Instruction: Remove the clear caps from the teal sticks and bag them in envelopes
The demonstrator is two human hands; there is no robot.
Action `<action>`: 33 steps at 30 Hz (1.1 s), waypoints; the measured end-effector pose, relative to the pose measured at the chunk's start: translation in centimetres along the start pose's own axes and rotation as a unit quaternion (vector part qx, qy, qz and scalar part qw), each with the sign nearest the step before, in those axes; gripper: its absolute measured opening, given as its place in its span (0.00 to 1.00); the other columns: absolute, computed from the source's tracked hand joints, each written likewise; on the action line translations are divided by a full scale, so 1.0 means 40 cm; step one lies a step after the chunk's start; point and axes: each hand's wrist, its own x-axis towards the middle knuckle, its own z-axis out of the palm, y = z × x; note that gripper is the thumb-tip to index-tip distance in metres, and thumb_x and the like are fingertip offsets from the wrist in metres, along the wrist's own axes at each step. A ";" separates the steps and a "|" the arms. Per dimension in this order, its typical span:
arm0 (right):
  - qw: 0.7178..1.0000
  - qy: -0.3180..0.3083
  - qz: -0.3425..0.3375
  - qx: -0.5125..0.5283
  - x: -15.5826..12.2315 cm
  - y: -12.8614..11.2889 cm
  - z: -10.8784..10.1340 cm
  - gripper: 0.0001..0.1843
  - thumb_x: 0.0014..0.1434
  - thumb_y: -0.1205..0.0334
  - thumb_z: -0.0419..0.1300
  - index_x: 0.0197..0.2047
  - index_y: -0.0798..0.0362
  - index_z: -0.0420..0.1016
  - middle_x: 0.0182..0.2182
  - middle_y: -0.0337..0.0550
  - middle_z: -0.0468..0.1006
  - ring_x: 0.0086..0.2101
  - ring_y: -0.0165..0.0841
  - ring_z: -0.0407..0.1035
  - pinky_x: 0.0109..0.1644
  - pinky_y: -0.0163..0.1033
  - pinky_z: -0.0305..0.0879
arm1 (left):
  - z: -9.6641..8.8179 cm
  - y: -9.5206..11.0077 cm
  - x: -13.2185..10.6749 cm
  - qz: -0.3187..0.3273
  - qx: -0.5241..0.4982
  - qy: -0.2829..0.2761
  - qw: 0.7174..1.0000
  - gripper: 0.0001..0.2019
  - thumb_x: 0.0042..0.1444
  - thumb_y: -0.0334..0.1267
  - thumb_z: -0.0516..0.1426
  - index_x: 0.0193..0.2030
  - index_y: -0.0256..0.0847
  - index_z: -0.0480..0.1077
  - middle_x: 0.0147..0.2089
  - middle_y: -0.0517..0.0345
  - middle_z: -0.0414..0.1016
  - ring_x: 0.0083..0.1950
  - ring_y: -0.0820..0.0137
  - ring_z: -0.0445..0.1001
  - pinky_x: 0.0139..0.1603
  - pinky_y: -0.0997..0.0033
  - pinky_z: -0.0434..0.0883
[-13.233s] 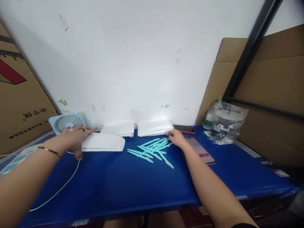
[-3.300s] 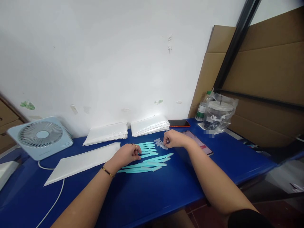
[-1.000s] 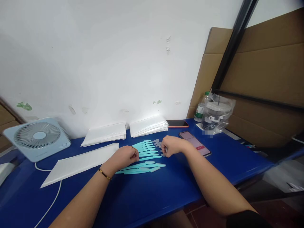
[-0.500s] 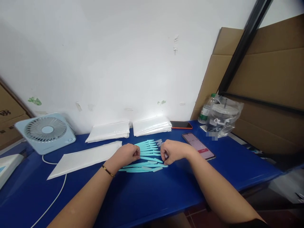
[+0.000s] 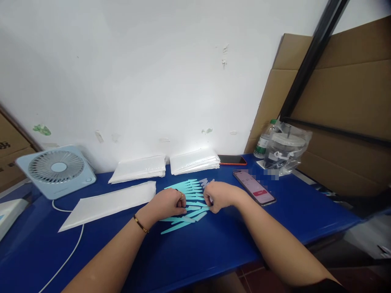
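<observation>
Several slim turquoise eyebrow razors (image 5: 191, 188) lie side by side in a fanned row on the blue table. A looser bunch of eyebrow razors (image 5: 180, 225) crosses at angles nearer to me, some with pale blade covers. My left hand (image 5: 171, 203) is closed at the left of the razors, thumb and fingers pinched on one; its handle is partly hidden. My right hand (image 5: 219, 196) is closed too, its fingertips pinching the right end of a turquoise razor. Just behind my right hand lie a few greyish-lilac pieces (image 5: 203, 182), partly covered by it.
Left of the razors lies a white padded sleeve (image 5: 110, 205). Two stacks of white sleeves (image 5: 137, 169) stand by the wall. A blue fan (image 5: 59, 169) is at the left, its cable trailing forward. At the right are a lit phone (image 5: 253, 187), a dark phone (image 5: 232, 160) and a bagged cup (image 5: 284, 150).
My left hand has shifted slightly right, closer to my right hand. The nearer razors have spread apart, and one now points out towards the front left.
</observation>
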 end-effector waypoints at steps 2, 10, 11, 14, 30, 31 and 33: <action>1.000 -0.001 0.003 0.009 -0.001 0.003 -0.001 0.11 0.36 0.65 0.63 0.29 0.53 0.78 0.27 0.38 0.77 0.25 0.30 0.67 0.24 0.31 0.55 | -0.004 0.007 -0.002 0.009 0.016 0.023 1.000 0.14 0.50 0.51 0.56 0.34 0.43 0.73 0.33 0.57 0.74 0.34 0.69 0.70 0.28 0.73 0.60; 0.997 -0.024 -0.040 0.069 -0.006 0.006 -0.008 0.10 0.40 0.64 0.60 0.29 0.54 0.78 0.25 0.37 0.76 0.25 0.28 0.67 0.25 0.30 0.57 | 0.005 0.027 -0.006 0.038 0.022 0.019 0.999 0.10 0.50 0.47 0.57 0.31 0.44 0.74 0.30 0.59 0.75 0.31 0.71 0.69 0.27 0.73 0.58; 0.996 -0.027 -0.045 0.071 -0.005 0.008 -0.008 0.10 0.41 0.64 0.60 0.29 0.54 0.78 0.25 0.37 0.76 0.25 0.27 0.67 0.25 0.30 0.57 | 0.008 0.025 -0.005 0.035 0.019 0.014 0.999 0.09 0.51 0.45 0.56 0.30 0.44 0.74 0.30 0.60 0.75 0.30 0.71 0.69 0.26 0.74 0.57; 0.996 -0.017 -0.045 0.068 -0.001 0.014 -0.004 0.10 0.42 0.62 0.61 0.31 0.54 0.78 0.26 0.37 0.76 0.25 0.27 0.67 0.26 0.30 0.57 | 0.013 0.019 -0.002 0.028 0.010 0.005 1.000 0.08 0.51 0.43 0.56 0.29 0.44 0.74 0.29 0.60 0.75 0.29 0.71 0.69 0.26 0.74 0.57; 0.986 -0.070 0.075 0.129 -0.027 0.076 -0.022 0.15 0.38 0.56 0.67 0.29 0.56 0.78 0.21 0.37 0.75 0.19 0.28 0.66 0.22 0.31 0.58 | -0.005 0.010 -0.003 0.018 -0.042 -0.023 0.999 0.08 0.49 0.44 0.58 0.30 0.42 0.73 0.29 0.60 0.75 0.29 0.73 0.69 0.26 0.76 0.59; 0.987 -0.052 0.083 0.130 -0.034 0.082 -0.027 0.15 0.37 0.56 0.67 0.29 0.56 0.78 0.22 0.38 0.75 0.20 0.28 0.67 0.22 0.31 0.58 | -0.012 0.006 -0.006 0.015 -0.048 -0.017 0.999 0.09 0.49 0.44 0.58 0.30 0.42 0.73 0.29 0.60 0.75 0.29 0.73 0.69 0.26 0.76 0.60; 0.989 -0.012 0.076 0.125 -0.045 0.086 -0.034 0.15 0.38 0.55 0.67 0.29 0.55 0.78 0.24 0.38 0.76 0.23 0.29 0.68 0.23 0.30 0.58 | -0.025 -0.002 -0.013 0.005 -0.048 -0.002 0.999 0.09 0.50 0.45 0.57 0.30 0.42 0.72 0.29 0.61 0.74 0.29 0.73 0.69 0.26 0.76 0.59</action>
